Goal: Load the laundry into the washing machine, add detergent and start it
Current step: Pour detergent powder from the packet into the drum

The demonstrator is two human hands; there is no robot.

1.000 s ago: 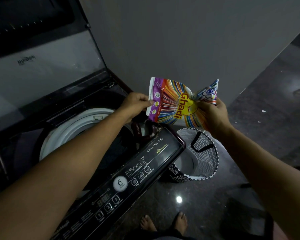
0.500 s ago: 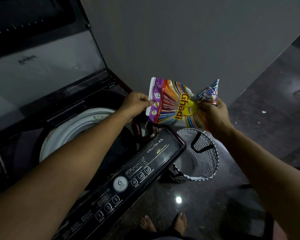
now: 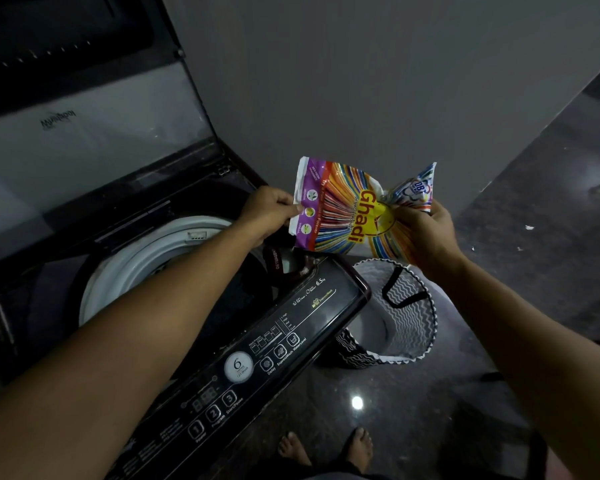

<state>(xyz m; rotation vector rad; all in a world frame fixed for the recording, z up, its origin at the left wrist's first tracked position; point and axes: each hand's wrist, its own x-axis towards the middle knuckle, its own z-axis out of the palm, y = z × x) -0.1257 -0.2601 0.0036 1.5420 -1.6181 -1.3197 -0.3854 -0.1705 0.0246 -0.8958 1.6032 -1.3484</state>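
A colourful striped detergent packet marked "Ghadi" hangs tilted above the machine's right front corner. My left hand pinches its purple left edge. My right hand grips its crumpled right end. Just below the packet sits the open detergent compartment of the top-load washing machine. The white drum rim shows under my left forearm, and the drum's inside is dark. The lid stands raised at the back. The control panel with its buttons runs along the machine's front edge.
A black-and-white zigzag laundry basket stands on the dark floor right of the machine; no clothes show in it. A grey wall rises behind. My bare feet are at the bottom. A light spot reflects on the floor.
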